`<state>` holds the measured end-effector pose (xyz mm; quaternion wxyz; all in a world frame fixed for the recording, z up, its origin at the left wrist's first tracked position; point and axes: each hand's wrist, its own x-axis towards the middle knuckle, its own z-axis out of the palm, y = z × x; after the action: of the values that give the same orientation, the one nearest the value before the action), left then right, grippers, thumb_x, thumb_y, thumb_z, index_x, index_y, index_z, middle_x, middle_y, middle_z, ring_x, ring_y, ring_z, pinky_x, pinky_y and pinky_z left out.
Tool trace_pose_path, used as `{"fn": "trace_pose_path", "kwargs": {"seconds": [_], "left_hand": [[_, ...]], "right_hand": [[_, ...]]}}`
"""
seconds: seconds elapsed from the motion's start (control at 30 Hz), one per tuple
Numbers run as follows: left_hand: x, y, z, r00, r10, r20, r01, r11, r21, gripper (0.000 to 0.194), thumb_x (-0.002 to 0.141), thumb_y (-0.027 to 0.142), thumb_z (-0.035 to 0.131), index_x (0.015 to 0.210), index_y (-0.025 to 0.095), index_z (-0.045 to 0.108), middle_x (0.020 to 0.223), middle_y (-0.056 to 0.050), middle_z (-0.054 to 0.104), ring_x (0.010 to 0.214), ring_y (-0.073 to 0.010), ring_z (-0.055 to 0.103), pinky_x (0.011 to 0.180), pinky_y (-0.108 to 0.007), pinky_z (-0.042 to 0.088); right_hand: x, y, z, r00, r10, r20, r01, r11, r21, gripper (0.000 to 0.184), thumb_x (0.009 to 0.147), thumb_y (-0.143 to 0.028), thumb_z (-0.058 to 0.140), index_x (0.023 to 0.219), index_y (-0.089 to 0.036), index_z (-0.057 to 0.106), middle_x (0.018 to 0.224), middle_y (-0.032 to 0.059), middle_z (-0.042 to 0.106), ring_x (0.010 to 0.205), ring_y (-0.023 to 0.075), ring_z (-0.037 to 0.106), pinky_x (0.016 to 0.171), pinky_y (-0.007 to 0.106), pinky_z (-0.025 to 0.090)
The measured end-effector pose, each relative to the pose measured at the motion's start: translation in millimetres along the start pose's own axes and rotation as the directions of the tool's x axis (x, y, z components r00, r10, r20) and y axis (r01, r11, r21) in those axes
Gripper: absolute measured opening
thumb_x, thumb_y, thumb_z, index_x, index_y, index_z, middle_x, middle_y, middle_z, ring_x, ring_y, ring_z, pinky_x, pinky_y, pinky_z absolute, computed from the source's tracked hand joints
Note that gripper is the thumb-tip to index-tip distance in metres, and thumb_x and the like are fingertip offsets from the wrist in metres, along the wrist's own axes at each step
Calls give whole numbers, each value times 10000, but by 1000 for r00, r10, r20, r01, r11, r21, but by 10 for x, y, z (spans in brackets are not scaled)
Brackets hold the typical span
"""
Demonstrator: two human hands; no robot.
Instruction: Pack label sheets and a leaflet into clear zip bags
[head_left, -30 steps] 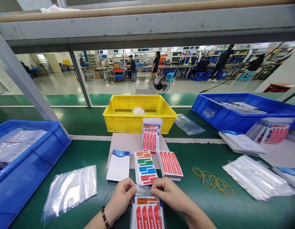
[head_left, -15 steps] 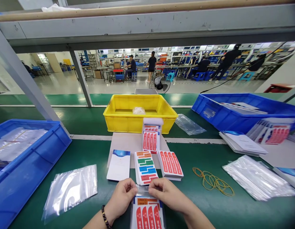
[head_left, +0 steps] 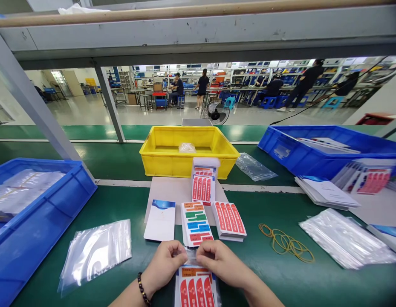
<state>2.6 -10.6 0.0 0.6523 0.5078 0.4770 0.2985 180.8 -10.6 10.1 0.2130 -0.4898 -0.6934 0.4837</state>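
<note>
Between my hands lies a clear plastic bag (head_left: 192, 256) with printed sticker sheets (head_left: 197, 290) inside, the top one red-striped. My left hand (head_left: 166, 261), with a beaded bracelet at the wrist, pinches the bag's top edge on the left. On the right of that edge, my right hand (head_left: 218, 261) pinches it too, close to the left. Just beyond are a stack of multicoloured sticker sheets (head_left: 197, 224), a stack of red sticker sheets (head_left: 229, 219) and white booklets with a blue band (head_left: 160, 221). The bag's bottom is out of view.
A yellow bin (head_left: 185, 164) stands ahead, blue bins (head_left: 57, 204) (head_left: 281, 149) at both sides. Empty clear bags (head_left: 97, 251) lie left; rubber bands (head_left: 285, 243) and more plastic bags (head_left: 346, 238) lie right. A shelf beam (head_left: 198, 34) crosses above. Several people are in the background.
My right hand has slid left along the bag's top edge, nearer my left hand, which stays pinched at its side. In the background, a standing person has turned and shifted left.
</note>
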Motion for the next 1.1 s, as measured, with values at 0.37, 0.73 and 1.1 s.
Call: {"fn": "trace_pose_path", "kwargs": {"seconds": [0.37, 0.73, 1.1], "left_hand": [[-46, 11, 5, 972, 233, 23, -223, 896, 383, 105, 701, 244, 572, 686, 162, 635, 698, -30, 607, 693, -165, 521, 657, -257, 395], [-651, 402, -575, 851, 411, -328, -87, 725, 683, 228, 837, 370, 379, 779, 214, 535, 738, -29, 576, 681, -176, 517, 630, -268, 391], [-868, -34, -1559, 815, -14, -579, 514, 479, 712, 210, 711, 329, 438, 547, 199, 420, 558, -24, 546, 553, -185, 488, 517, -247, 218]], "right_hand": [[10, 11, 113, 995, -89, -43, 76, 969, -233, 167, 703, -120, 488, 546, -168, 522, 574, -22, 526, 569, 111, 464, 540, 207, 336], [-134, 174, 654, 916, -400, 37, 287, 588, -756, 303, 620, -317, 685, 851, -187, 540, 893, 84, 560, 773, 242, 497, 653, 343, 411], [-89, 241, 731, 964, -178, 197, 266, 651, -711, 340, 552, -305, 745, 802, -189, 546, 889, 69, 574, 788, 241, 525, 649, 310, 427]]}}
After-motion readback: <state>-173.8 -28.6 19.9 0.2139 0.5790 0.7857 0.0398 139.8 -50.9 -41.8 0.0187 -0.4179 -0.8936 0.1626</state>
